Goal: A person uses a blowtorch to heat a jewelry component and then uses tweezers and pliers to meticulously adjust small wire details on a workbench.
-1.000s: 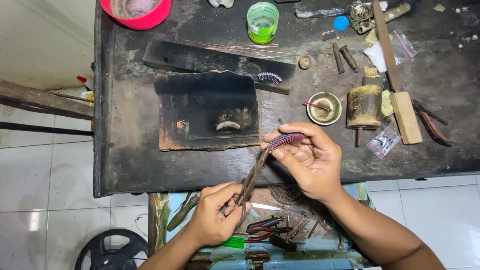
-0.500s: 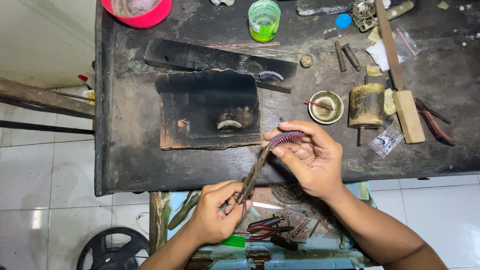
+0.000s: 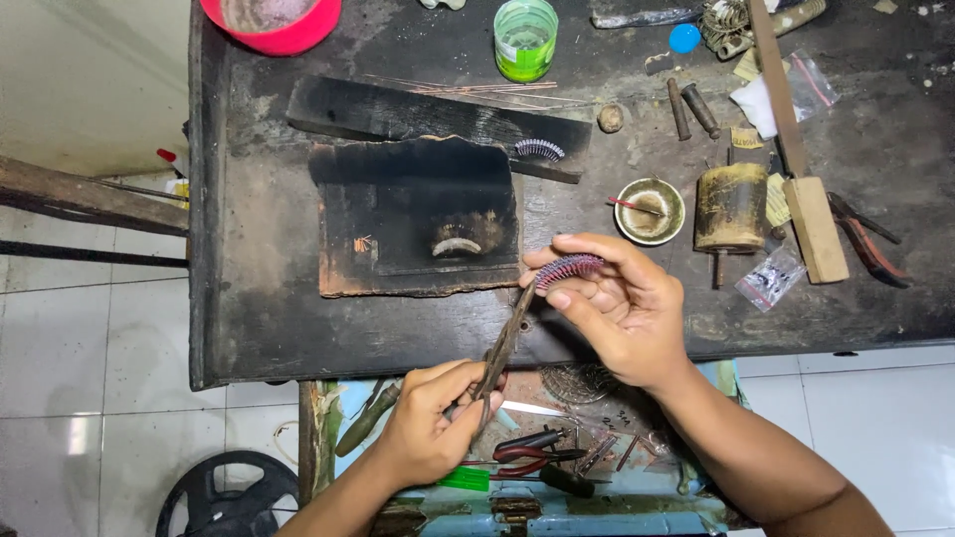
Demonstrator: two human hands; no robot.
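From the head camera, my right hand [image 3: 622, 308] pinches a small curved ribbed piece [image 3: 569, 267], pinkish-grey, between thumb and fingertips, just over the near edge of the dark bench [image 3: 259, 328]. My left hand [image 3: 430, 433] is clenched around slim pliers [image 3: 500, 353], whose tips reach up to the left end of that ribbed piece. Just left of the ribbed piece lies a charred black block [image 3: 398, 214] with a pale curved piece resting on it. Right of the ribbed piece sit a small brass bowl [image 3: 650, 211] and a worn cylinder [image 3: 731, 207]. Far beyond it stand a green cup [image 3: 525, 38] and a pink bowl [image 3: 274, 22].
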